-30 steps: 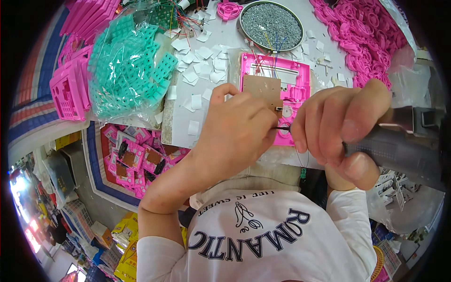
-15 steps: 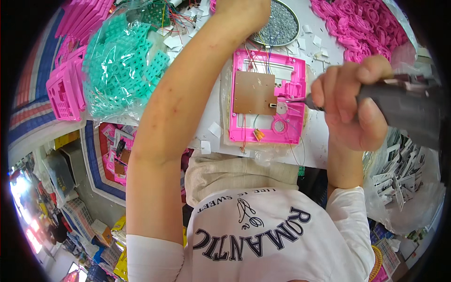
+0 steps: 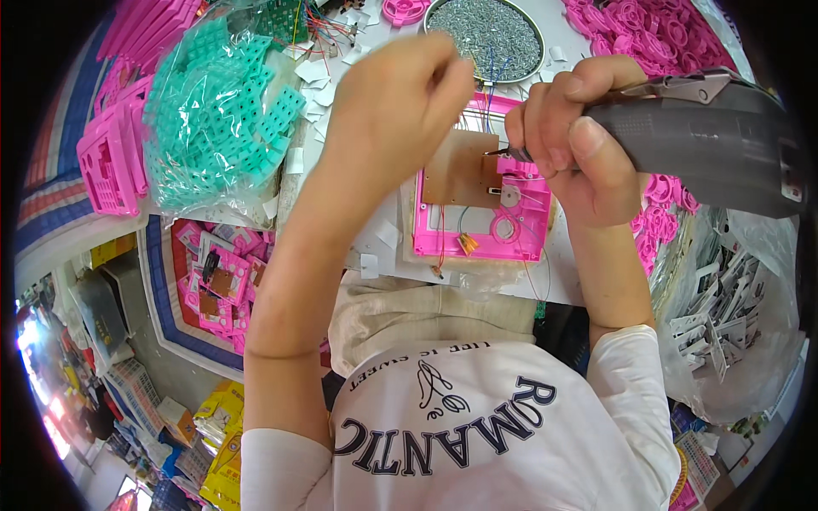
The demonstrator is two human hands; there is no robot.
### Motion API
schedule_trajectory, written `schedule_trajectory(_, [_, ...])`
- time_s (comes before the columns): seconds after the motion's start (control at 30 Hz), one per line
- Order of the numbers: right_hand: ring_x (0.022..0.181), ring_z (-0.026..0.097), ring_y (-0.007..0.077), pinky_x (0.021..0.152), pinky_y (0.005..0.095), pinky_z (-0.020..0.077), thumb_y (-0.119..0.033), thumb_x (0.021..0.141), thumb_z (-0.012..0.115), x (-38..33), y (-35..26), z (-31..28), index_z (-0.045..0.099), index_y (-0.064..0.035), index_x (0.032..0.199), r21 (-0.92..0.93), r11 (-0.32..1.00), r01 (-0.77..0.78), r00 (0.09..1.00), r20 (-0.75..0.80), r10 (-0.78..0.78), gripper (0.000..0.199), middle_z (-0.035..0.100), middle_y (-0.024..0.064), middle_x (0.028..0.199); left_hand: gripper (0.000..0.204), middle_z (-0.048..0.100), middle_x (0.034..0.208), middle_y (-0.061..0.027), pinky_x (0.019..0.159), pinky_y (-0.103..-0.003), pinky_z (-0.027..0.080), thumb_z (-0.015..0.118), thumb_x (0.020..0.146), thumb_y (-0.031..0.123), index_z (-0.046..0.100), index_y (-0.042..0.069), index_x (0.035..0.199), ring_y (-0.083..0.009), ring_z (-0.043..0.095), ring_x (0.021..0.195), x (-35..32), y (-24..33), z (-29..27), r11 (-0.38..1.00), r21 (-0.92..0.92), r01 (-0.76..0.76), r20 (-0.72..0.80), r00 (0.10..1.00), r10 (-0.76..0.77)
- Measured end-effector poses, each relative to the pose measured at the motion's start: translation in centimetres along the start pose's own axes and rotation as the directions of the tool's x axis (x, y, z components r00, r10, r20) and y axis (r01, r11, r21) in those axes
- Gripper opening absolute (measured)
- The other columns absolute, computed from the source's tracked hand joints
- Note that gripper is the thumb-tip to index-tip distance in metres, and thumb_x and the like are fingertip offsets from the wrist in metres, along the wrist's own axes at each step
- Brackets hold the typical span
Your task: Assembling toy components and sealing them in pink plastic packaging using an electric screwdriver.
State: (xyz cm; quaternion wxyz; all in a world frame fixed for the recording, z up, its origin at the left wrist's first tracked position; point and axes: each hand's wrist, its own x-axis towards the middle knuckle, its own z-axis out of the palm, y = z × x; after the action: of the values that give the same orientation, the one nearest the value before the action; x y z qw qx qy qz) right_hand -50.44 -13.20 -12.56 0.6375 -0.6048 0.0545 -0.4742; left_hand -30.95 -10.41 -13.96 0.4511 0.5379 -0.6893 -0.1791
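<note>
My right hand (image 3: pixel 584 136) grips a dark grey electric screwdriver (image 3: pixel 703 140), its thin bit pointing left over the upper right part of a brown circuit board (image 3: pixel 460 170). That board lies in a pink plastic casing (image 3: pixel 530 234) with thin wires attached. Whether the bit touches the board, I cannot tell. My left hand (image 3: pixel 396 111) is closed beside the casing's upper left corner, with its fingertips curled in; anything they hold is hidden. Just beyond both hands stands a round dish (image 3: pixel 543 53) full of small metal screws.
A clear bag of teal plastic parts (image 3: pixel 217 119) sits at the left, next to pink casings (image 3: pixel 115 162). Pink rings (image 3: pixel 656 43) are heaped at the far right. Below them, a plastic bag holds white and grey pieces (image 3: pixel 716 324). Small white scraps (image 3: pixel 315 72) litter the table.
My left hand has come back from the screw dish toward the casing. My right hand has moved the screwdriver left and slightly farther away, bringing its bit over the board's upper right part.
</note>
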Motion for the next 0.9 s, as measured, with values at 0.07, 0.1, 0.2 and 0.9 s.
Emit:
schedule_trajectory(0.07, [0.059, 0.045, 0.0116, 0.065, 0.0338, 0.0459, -0.014, 0.097, 0.059, 0.1, 0.3, 0.1, 0.05, -0.0069, 0.113, -0.007, 1.0, -0.024, 1.0, -0.015, 0.023, 0.02, 0.048, 0.001, 0.067, 0.022, 0.053, 0.068, -0.0099, 0.058, -0.034, 0.04, 0.065, 0.098, 0.016, 0.06, 0.0, 0.083, -0.0219, 0.048, 0.06, -2.7, 0.6, -1.1, 0.998, -0.024, 0.06, 0.092, 0.994, -0.058])
schedule_trajectory(0.1, [0.058, 0.046, 0.0116, 0.064, 0.0336, 0.0462, -0.015, 0.097, 0.061, 0.0, 0.6, 0.3, 0.05, -0.0073, 0.11, -0.014, 0.999, -0.031, 0.999, -0.017, 0.03, 0.019, 0.048, 0.0012, 0.067, 0.023, 0.053, 0.068, -0.0093, 0.058, -0.033, 0.039, 0.065, 0.098, 0.016, 0.059, 0.0, 0.083, -0.021, 0.045, 0.06, -3.9, 0.9, -1.5, 0.995, -0.031, 0.095, 0.137, 0.986, -0.089])
schedule_trajectory(0.2, [0.057, 0.046, 0.0117, 0.06, 0.0331, 0.0466, -0.016, 0.096, 0.065, 0.0, 1.0, 0.6, 0.048, -0.0084, 0.103, -0.052, 0.997, -0.048, 0.999, -0.028, 0.047, 0.019, 0.049, 0.0016, 0.064, 0.015, 0.056, 0.07, -0.0078, 0.06, -0.033, 0.04, 0.07, 0.093, 0.01, 0.062, 0.001, 0.084, -0.0209, 0.047, 0.061, -6.2, 1.1, -2.2, 0.984, -0.081, 0.161, 0.235, 0.962, -0.138])
schedule_trajectory(0.9, [0.054, 0.053, 0.0025, 0.063, 0.0229, 0.058, -0.034, 0.092, 0.077, 0.4, -5.3, 3.3, 0.053, -0.0208, 0.11, 0.214, 0.976, -0.039, 0.99, 0.139, 0.009, 0.033, 0.06, -0.0095, 0.066, 0.012, 0.069, 0.095, -0.0112, 0.068, -0.026, 0.048, 0.067, 0.09, -0.01, 0.07, -0.006, 0.1, -0.0129, 0.062, 0.078, -11.4, 3.1, -0.3, 0.687, -0.66, 0.304, 0.217, 0.953, -0.212])
